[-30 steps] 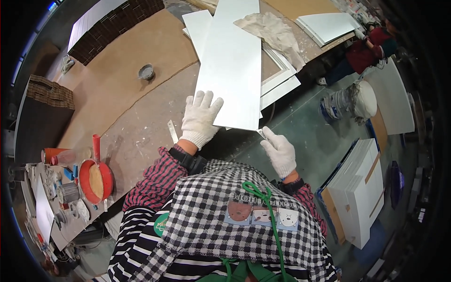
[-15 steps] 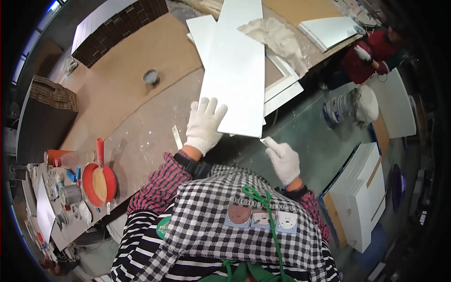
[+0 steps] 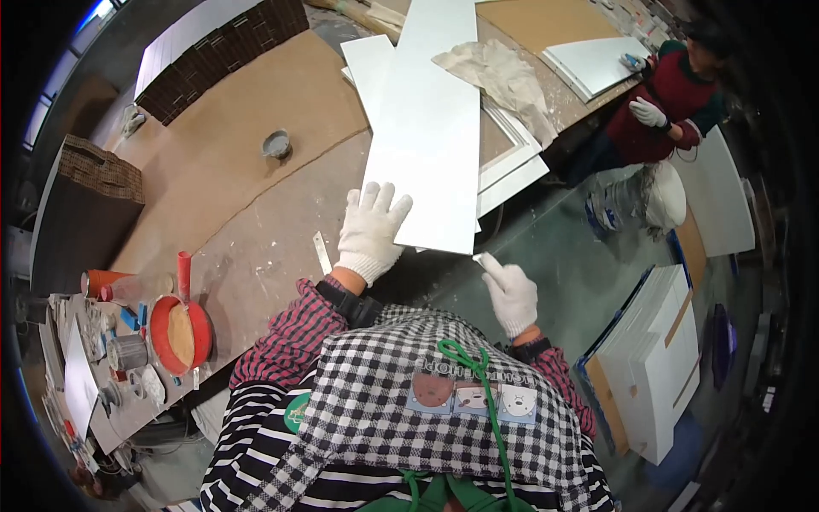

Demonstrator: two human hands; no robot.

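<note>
A long white panel [image 3: 426, 145] lies on the workbench, its near end reaching past other white boards. My left hand [image 3: 371, 235], in a white knit glove, rests with fingers spread on the panel's near left edge. Just off the panel's near right corner is my gloved right hand [image 3: 510, 294], its fingers closed. A small pale, flat piece [image 3: 479, 258] shows at its fingertips, too small to name. Beside my left wrist, a thin metal strip [image 3: 322, 253] lies on the bench.
On the bench are a grey cup [image 3: 276, 145], a crumpled cloth [image 3: 503, 81] and a red pan [image 3: 205, 337]. Dark stacked panels [image 3: 222, 60] stand far left. White boards [image 3: 657, 358] stack at right. A co-worker [image 3: 657, 111] stands by another white panel [image 3: 593, 64], beyond a bucket [image 3: 664, 196].
My right hand has shifted slightly down and left, a little off the panel's corner. My left hand stays put. The co-worker has straightened and put a hand on the far panel.
</note>
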